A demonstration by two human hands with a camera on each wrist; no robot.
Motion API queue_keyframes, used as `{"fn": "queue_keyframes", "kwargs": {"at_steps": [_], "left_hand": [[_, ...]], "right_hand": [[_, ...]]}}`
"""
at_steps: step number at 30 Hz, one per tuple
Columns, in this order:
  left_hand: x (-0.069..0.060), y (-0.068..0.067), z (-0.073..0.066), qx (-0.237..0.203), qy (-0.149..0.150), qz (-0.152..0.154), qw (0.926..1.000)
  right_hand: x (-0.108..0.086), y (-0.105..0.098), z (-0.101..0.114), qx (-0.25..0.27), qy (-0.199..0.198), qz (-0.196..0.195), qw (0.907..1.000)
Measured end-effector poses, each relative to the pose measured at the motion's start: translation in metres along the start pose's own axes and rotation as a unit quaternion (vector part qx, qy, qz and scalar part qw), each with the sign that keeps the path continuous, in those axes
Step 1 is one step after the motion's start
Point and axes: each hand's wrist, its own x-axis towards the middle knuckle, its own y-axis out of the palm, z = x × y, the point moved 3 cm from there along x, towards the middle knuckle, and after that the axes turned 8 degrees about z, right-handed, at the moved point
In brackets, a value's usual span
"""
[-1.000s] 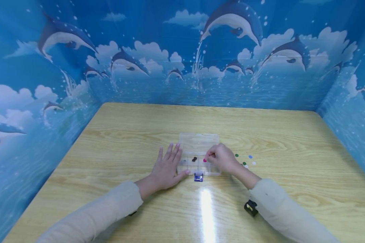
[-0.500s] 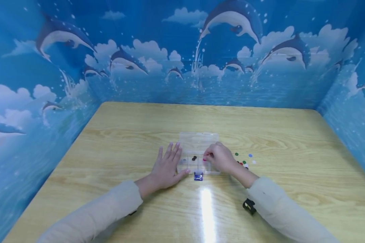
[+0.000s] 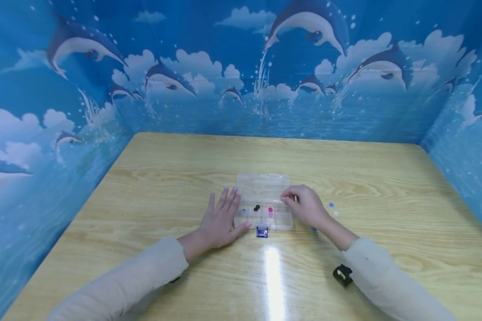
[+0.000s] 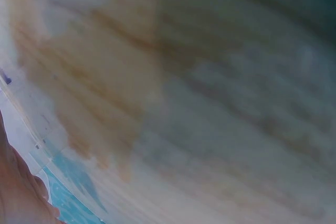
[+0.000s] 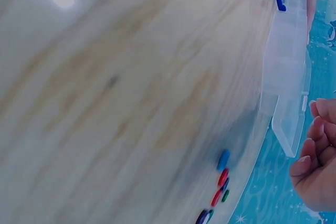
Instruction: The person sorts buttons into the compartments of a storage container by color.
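Observation:
A clear compartment box [image 3: 283, 220] stands with its lid [image 3: 263, 185] raised at the back and a blue latch [image 3: 262, 232] in front. Two black pieces [image 3: 256, 208], a pink piece [image 3: 270, 209] and a faint blue piece [image 3: 243, 210] lie in separate back compartments. My left hand [image 3: 218, 223] rests flat at the box's left side, fingers spread, thumb by its front edge. Over the right edge of the box is my right hand [image 3: 305, 205], its fingers [image 5: 307, 150] curled, with no piece visible in them.
Right of the box, a blue disc [image 3: 331, 204] and a white disc [image 3: 336, 213] lie on the wooden table [image 3: 184, 165]. The right wrist view shows a blue piece [image 5: 223, 160], red pieces [image 5: 216, 198] and a green piece [image 5: 225, 195]. A dolphin-print curtain [image 3: 209, 116] surrounds the table.
My right hand has left the pink piece in its compartment and moved right, now covering several loose discs in the head view. My left hand stays in place.

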Motion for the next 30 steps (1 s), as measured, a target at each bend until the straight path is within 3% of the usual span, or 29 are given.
{"fn": "queue_keyframes", "kwargs": {"at_steps": [17, 30], "left_hand": [[0.000, -0.001, 0.000, 0.002, -0.004, 0.007, 1.0000], [0.000, -0.001, 0.000, -0.001, -0.001, 0.004, 1.0000]], "right_hand": [[-0.013, -0.011, -0.020, -0.011, 0.005, -0.022, 0.9997], [-0.020, -0.015, -0.030, -0.009, 0.008, -0.007, 0.9999]]}}
